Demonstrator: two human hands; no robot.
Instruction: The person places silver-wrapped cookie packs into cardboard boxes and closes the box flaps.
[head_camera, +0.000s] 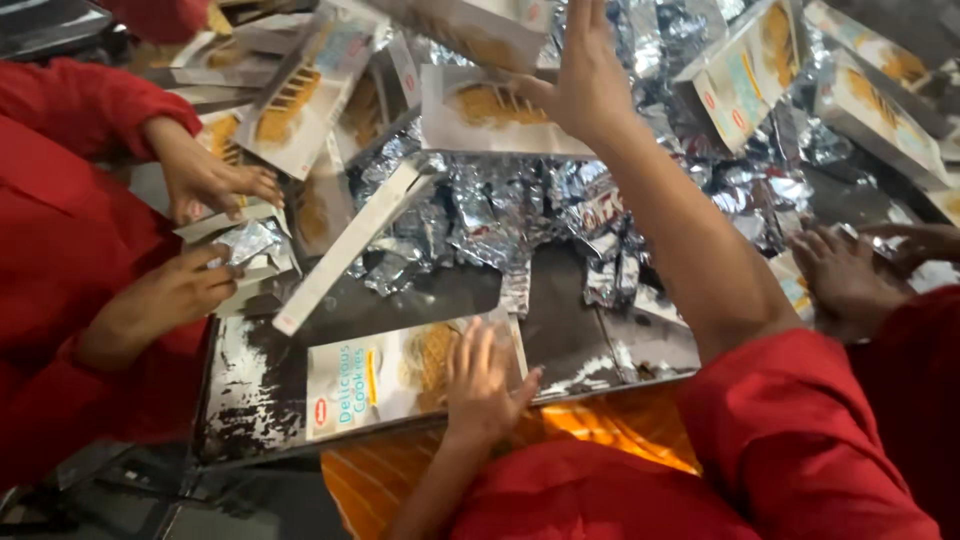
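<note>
Our left hand (480, 375) lies flat, fingers spread, on a cookie carton (385, 378) at the worktop's (560, 330) near edge; our right hand (585, 75) reaches, fingers extended, against another carton (480, 120) above the foil packets (490, 215).

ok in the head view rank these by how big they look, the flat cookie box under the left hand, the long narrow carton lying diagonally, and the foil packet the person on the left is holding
1. Flat cookie box, though it is nearest the camera.
2. Long narrow carton, seen edge-on, so unsure against the first.
3. Foil packet, clearly smallest.
</note>
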